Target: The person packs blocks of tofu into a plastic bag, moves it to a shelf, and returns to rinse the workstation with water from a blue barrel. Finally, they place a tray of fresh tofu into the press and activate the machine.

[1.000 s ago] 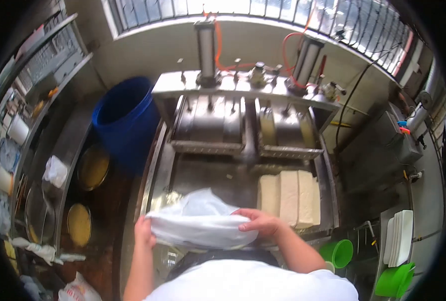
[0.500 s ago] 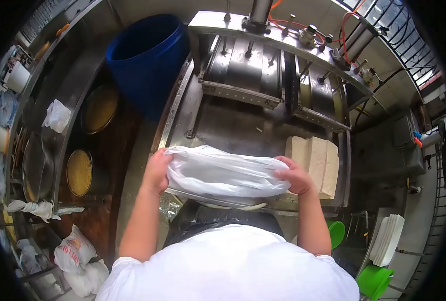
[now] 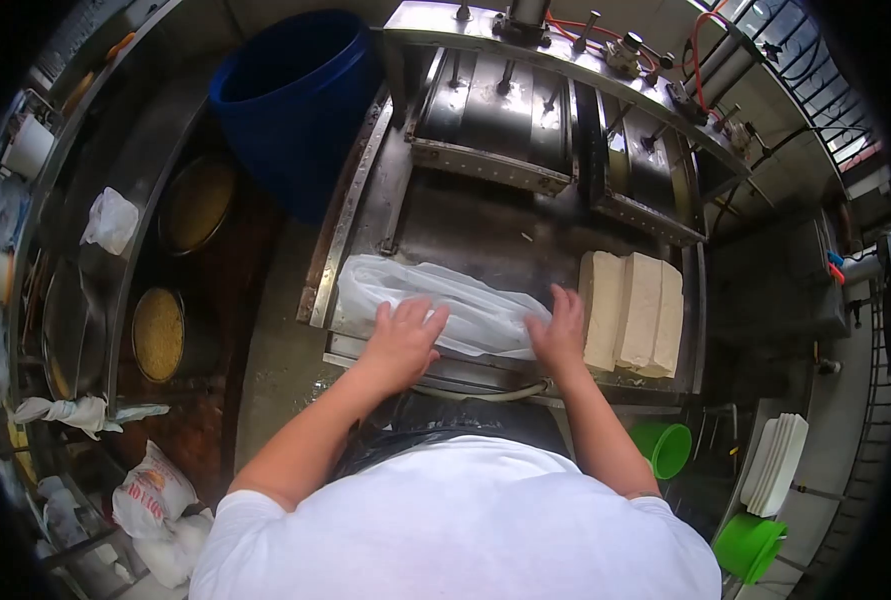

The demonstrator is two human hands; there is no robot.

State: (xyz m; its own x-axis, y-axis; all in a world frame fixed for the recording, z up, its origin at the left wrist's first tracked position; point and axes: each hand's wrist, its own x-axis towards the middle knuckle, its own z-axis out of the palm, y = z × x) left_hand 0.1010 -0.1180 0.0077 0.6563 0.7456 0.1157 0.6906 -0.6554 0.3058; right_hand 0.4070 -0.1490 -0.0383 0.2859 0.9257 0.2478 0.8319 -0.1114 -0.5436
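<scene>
A white translucent plastic bag [image 3: 465, 300] lies spread on the steel table [image 3: 465, 222], near its front edge. On the bag's front side rests my left hand [image 3: 401, 342], its fingers apart. My right hand [image 3: 559, 335] is at the bag's right end, with fingers spread and the thumb touching the plastic. Just right of that hand stand cream-coloured blocks [image 3: 639, 312], side by side on the table.
Behind the table's middle are steel press boxes [image 3: 495, 120] under a metal beam. A blue barrel [image 3: 300, 120] stands at the back left. Round containers of yellow material [image 3: 158, 335] are on the left. Green buckets [image 3: 662, 449] sit low on the right.
The bag has gone from being held up between both hands to lying on the table. My left hand has let go of its left end and moved right; my right hand has opened.
</scene>
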